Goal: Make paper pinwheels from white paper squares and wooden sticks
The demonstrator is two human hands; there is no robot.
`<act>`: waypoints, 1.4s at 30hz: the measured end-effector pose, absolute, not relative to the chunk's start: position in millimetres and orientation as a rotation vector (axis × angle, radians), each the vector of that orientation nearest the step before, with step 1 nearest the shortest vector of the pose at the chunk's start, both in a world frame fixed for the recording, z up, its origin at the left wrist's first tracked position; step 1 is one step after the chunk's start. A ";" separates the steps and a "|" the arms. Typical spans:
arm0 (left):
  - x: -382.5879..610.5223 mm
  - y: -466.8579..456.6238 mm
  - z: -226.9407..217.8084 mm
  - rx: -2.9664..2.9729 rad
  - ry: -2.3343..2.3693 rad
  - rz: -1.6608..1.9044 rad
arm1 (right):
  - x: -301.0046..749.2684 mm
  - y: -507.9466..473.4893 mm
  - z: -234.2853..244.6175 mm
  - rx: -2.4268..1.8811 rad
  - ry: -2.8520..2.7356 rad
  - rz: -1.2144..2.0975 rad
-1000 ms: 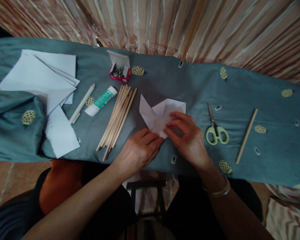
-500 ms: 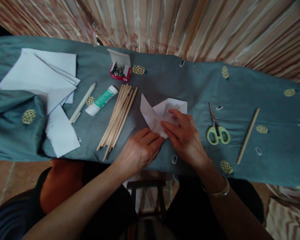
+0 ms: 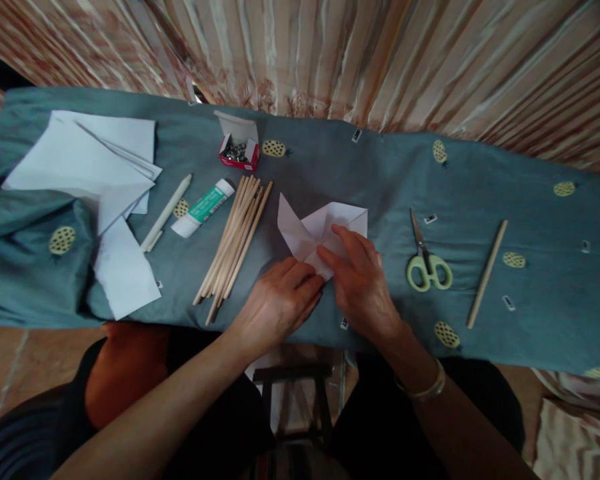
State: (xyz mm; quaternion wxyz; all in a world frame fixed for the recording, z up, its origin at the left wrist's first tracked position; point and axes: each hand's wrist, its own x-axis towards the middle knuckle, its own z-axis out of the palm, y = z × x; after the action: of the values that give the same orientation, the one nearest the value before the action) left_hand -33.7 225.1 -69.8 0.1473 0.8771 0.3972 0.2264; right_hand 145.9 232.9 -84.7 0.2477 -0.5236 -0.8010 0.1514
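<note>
Paper (image 3: pixel 307 233) — beyond, box (image 3: pixel 237 162) of metal pieces (image 3: pixel 237 152)

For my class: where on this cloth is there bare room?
The widest bare patch lies right of the lone stick; another lies between folded paper, scissors and curtain. The left is crowded: paper sheets, pen, green-labelled tube and stick bundle sit close together.

White, creased, folded sheet of paper (image 3: pixel 319 231), lying just to the right of the bundle of slender pale wooden sticks (image 3: pixel 233 241) without touching it. Two flaps spread outward: one narrow and pointed, nearest the bundle; one broader and angular, farther from it. Near part partly hidden.
</note>
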 end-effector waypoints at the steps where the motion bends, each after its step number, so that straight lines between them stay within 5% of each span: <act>1: -33.7 225.2 -70.4 2.527 1.144 0.655 | 150.2 235.8 -82.1 -1.412 -2.161 0.439; 13: -56.2 238.4 -67.9 2.573 1.165 0.697 | 182.3 281.1 -70.0 -1.582 -2.089 0.385; 22: -64.9 245.7 -57.8 2.549 1.216 0.811 | 195.6 253.5 -64.3 -1.768 -1.793 0.843; 30: -39.1 223.5 -68.5 2.613 1.099 0.579 | 193.5 250.8 -58.9 -1.771 -1.804 0.687; 42: -44.1 218.6 -64.7 2.524 1.065 0.719 | 192.8 248.0 -55.6 -1.302 -2.005 0.975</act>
State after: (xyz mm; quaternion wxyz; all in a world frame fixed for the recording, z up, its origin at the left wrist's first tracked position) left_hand -44.1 218.6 -64.7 0.1540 0.8805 0.3715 0.2509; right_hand 192.8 248.0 -55.6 0.2765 -0.4847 -0.7463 0.3630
